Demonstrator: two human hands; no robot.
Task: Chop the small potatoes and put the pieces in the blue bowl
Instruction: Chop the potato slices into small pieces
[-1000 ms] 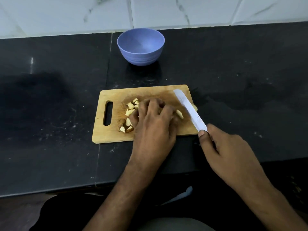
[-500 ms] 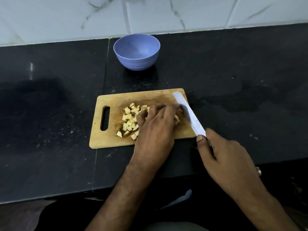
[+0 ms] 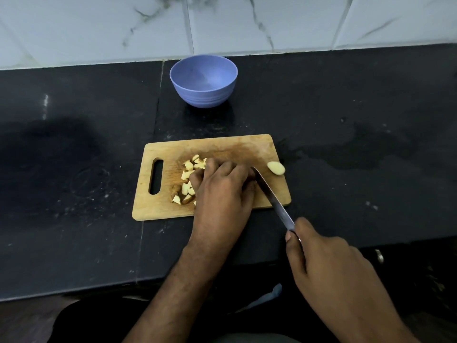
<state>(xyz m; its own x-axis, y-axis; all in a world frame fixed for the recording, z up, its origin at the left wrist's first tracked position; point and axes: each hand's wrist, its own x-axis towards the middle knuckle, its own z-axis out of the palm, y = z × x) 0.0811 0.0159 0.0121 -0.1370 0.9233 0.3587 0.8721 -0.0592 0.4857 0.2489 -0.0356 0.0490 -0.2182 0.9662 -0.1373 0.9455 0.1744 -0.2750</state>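
A wooden chopping board is set on a black counter. A pile of small, pale potato pieces is seen in the middle of the board, a little toward the side with the handle slot.

The left hand is laid over the right part of the pile. Its fingers are curled down over the pieces, so some pieces are hidden under them. The pieces that can be seen poke out just past the fingertips and beside the thumb. Whether a piece is really pinched under the fingers cannot be told.

A knife is held in the right hand. The handle is wrapped by the fingers and thumb — only the blade is left showing. The blade is laid slanting across the right side of the board, with its tip just beside the left hand's fingers.

One bigger potato chunk is seen alone at the board's right edge, apart from the pile and on the far side of the blade.

The blue bowl is placed behind the board, near the white tiled wall — nothing is seen inside it.

No writing or label can be read on anything here.
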